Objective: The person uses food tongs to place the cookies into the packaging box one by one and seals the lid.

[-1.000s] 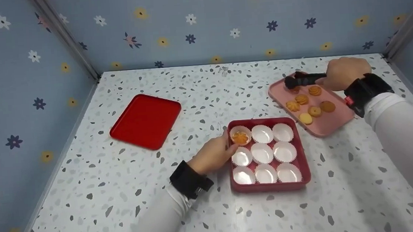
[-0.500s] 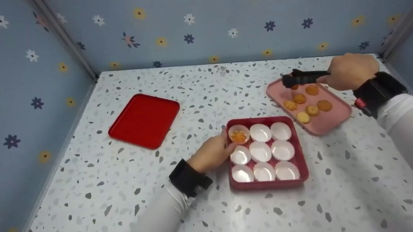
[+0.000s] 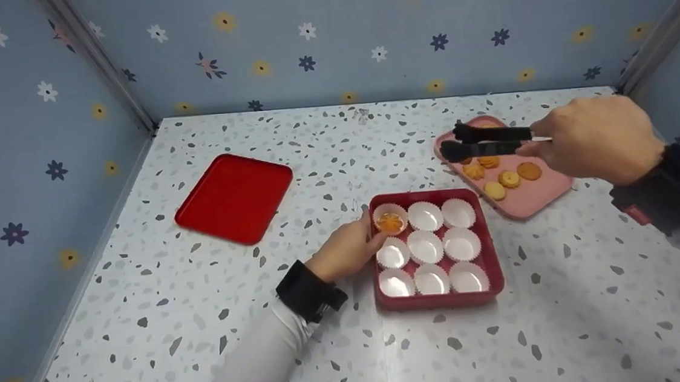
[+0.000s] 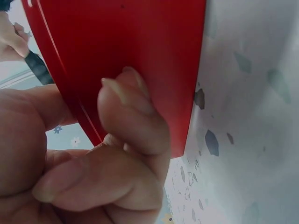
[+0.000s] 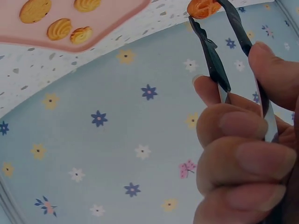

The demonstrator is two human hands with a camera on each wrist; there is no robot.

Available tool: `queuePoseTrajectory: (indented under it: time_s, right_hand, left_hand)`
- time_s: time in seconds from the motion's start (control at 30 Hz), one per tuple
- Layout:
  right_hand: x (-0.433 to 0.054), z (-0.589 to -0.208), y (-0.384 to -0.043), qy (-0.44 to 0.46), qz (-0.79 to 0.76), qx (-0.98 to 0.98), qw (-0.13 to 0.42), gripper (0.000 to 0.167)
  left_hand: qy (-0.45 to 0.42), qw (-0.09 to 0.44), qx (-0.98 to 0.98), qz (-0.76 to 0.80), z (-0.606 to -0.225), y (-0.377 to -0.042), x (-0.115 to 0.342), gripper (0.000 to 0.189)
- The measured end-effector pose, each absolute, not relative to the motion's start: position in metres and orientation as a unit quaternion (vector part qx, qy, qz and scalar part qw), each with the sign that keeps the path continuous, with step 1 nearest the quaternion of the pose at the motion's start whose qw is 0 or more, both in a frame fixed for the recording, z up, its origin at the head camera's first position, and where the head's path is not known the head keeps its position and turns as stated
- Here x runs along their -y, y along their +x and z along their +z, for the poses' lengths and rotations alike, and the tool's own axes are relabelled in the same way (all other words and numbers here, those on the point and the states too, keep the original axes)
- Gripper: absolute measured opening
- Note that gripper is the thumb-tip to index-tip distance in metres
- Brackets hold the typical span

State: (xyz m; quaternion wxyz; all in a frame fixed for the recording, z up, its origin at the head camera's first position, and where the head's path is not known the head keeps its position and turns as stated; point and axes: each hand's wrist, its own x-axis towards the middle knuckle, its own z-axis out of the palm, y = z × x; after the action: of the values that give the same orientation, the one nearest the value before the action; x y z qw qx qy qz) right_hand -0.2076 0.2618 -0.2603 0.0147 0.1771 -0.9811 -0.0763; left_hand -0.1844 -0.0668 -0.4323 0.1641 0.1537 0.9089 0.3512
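My left hand (image 3: pixel 347 250) grips the left wall of a square red box (image 3: pixel 439 300), its thumb at the rim. White paper cups (image 3: pixel 426 247) stand in rows inside the box. The cup at the back left contains an orange flower-shaped cookie (image 3: pixel 390 223). Over on the right, my right hand (image 3: pixel 600 137) holds black-tipped tongs (image 3: pixel 488 150) above a pink tray (image 3: pixel 526 203). Between the tong tips, the right wrist view shows an orange cookie (image 5: pixel 202 8). Several more cookies (image 3: pixel 529 170) lie on the pink tray, some partly hidden behind the tongs.
A flat red tray (image 3: pixel 236 199) lies on the speckled table (image 3: pixel 341 361) at the left. Flower-patterned panels (image 3: pixel 340 45) enclose the table at the back and sides.
My right hand has drawn back toward me with the tongs, whose tips have moved left and nearer over the pink tray. The left hand keeps its grip on the box.
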Motion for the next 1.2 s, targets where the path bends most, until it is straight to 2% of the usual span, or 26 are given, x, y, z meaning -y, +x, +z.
queuePoseTrajectory:
  time_s: [0.17, 0.4, 0.7, 1.1, 1.2]
  right_hand:
    - [-0.251, -0.266, -0.181, 0.199, -0.066, 0.977, 0.021, 0.036]
    - [-0.241, -0.284, -0.163, 0.225, -0.041, 0.973, 0.035, 0.021]
    - [-0.229, -0.31, -0.164, 0.236, -0.041, 0.97, 0.032, 0.028]
    - [-0.221, -0.327, -0.171, 0.237, -0.064, 0.969, 0.023, 0.037]
    - [-0.221, -0.332, -0.171, 0.246, -0.065, 0.966, 0.036, 0.039]
  left_hand:
    - [0.151, 0.17, -0.907, 0.355, -0.431, -0.184, 0.067, 0.077]
    - [0.155, 0.163, -0.907, 0.355, -0.43, -0.183, 0.067, 0.076]
    - [0.156, 0.156, -0.911, 0.35, -0.431, -0.184, 0.067, 0.076]
    - [0.162, 0.152, -0.909, 0.354, -0.429, -0.182, 0.067, 0.072]
    - [0.158, 0.154, -0.908, 0.356, -0.429, -0.182, 0.068, 0.072]
